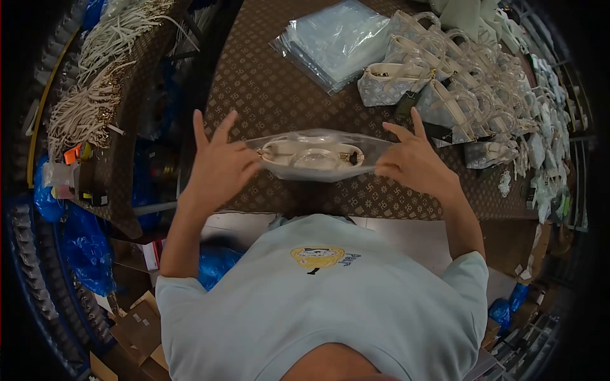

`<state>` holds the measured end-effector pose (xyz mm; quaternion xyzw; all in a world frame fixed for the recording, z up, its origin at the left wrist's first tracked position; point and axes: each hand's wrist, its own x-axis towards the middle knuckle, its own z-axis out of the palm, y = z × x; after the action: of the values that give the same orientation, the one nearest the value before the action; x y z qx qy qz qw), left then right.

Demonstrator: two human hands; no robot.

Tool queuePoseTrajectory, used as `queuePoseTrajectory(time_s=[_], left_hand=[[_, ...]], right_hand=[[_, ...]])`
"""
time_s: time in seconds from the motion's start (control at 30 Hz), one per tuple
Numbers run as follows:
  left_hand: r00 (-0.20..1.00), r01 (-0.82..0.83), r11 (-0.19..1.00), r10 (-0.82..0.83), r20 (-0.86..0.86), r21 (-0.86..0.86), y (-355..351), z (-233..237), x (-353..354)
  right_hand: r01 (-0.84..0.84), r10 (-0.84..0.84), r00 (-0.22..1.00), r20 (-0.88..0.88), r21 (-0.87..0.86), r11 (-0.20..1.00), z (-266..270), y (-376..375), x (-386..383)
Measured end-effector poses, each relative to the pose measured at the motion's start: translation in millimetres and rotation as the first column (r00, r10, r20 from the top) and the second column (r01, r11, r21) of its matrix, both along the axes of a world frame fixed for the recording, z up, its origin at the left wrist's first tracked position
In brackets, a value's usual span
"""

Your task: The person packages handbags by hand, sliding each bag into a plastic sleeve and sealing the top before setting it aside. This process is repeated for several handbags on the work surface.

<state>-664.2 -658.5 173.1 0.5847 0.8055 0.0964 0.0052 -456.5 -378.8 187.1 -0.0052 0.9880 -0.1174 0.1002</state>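
Observation:
A small cream handbag with a curved handle and gold-coloured fittings sits upright inside a clear plastic bag, near the front edge of the table. My left hand grips the bag's left end between thumb and lower fingers, with two other fingers pointing up and away. On the opposite end, my right hand pinches the plastic in the same way, its upper fingers raised. Between them the bag's mouth is stretched wide from side to side, and the handbag shows through it from above.
A stack of clear plastic bags lies on the patterned brown table. To its right stand several similar handbags in a crowded pile. Cream straps with gold-coloured clasps heap on the left. Blue plastic hangs below them, near cardboard boxes.

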Motion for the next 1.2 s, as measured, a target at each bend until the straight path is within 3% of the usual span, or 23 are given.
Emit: queuePoseTrajectory(time_s=[0.03, 0.1, 0.2, 0.33, 0.4, 0.43, 0.5, 0.63, 0.73, 1.07, 1.2], left_hand=[[0.999, -0.046, 0.999, 0.045, -0.030, -0.024, -3, 0, -5], [0.999, -0.041, 0.999, 0.041, -0.024, -0.003, -4, 14, -7], [0.998, -0.059, 0.998, 0.059, 0.026, 0.005, -5, 19, -10], [0.995, -0.070, 0.996, 0.073, 0.065, -0.046, -6, 12, -12], [0.997, -0.047, 0.998, 0.049, 0.059, -0.039, -5, 16, -9], [0.998, -0.035, 0.999, 0.036, 0.052, -0.027, -5, 17, -6], [0.997, -0.051, 0.999, 0.051, 0.058, -0.016, -6, 15, -5], [0.992, -0.085, 0.995, 0.090, 0.086, -0.054, -8, 15, -3], [0.992, -0.078, 0.995, 0.083, 0.091, -0.058, -7, 17, -2], [0.956, -0.245, 0.951, 0.269, 0.114, -0.189, -3, 19, -11], [0.997, -0.015, 0.965, 0.035, -0.072, 0.263, 64, 19, 28]], right_hand=[[0.001, -0.001, 1.000, 0.003, 0.001, 1.000, 1, 4, 2], [0.027, -0.028, 0.970, -0.242, -0.006, 1.000, 2, 12, 4], [0.077, -0.055, 0.934, -0.354, 0.049, 0.996, 9, 15, 1], [0.089, -0.098, 0.981, -0.168, -0.056, 0.994, -4, 18, 4], [0.136, -0.204, 0.946, -0.253, -0.263, 0.955, -4, 22, 12], [0.142, -0.210, 0.946, -0.247, -0.265, 0.954, -4, 21, 19], [0.245, -0.514, 0.777, -0.364, -0.576, 0.780, -4, 22, 28], [0.318, -0.519, 0.797, -0.307, -0.518, 0.794, -49, 28, 35], [0.239, -0.514, 0.778, -0.362, -0.586, 0.774, -64, 30, 26], [0.167, -0.490, 0.740, -0.460, -0.581, 0.797, -69, 25, 17], [0.152, -0.517, 0.753, -0.406, -0.658, 0.738, -71, 27, 19]])
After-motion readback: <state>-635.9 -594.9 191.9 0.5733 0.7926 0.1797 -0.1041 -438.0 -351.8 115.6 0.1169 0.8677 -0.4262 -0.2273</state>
